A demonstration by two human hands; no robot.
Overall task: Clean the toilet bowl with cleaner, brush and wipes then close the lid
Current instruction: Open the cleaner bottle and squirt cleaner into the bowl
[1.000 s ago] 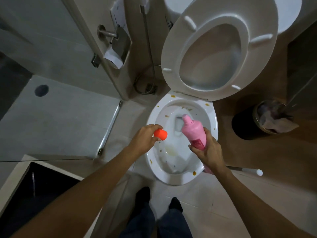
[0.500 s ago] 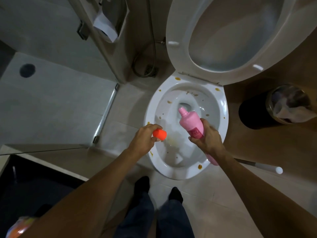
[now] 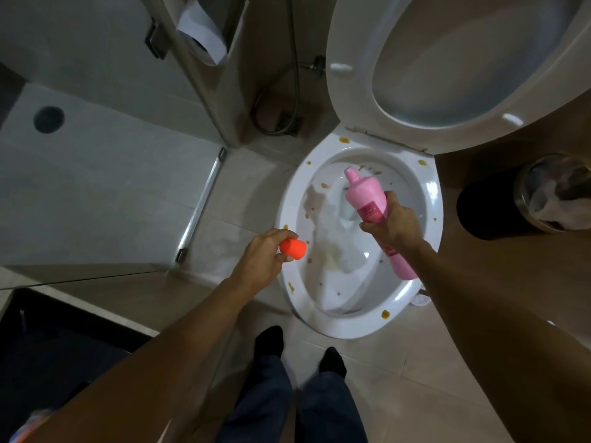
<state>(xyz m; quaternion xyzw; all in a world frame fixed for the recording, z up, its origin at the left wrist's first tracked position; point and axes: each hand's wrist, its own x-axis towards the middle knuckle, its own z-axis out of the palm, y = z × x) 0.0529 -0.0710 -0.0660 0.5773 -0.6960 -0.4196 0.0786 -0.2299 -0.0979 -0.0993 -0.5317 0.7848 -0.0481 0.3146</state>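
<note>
right hand [image 3: 391, 223] wrapped round pink bottle [image 3: 367, 199], nozzle aimed over toilet bowl [image 3: 430, 193] | left hand [image 3: 267, 251] pinches orange cap [image 3: 292, 249] beside bowl's left rim | risk: hard squeeze could splash cleaner past the rim; loose pinch could drop cap into bowl | unclear: any liquid flow; brush, wipes unseen

Red label on pink cleaner bottle [image 3: 367, 199]: print too blurred to read.
</note>
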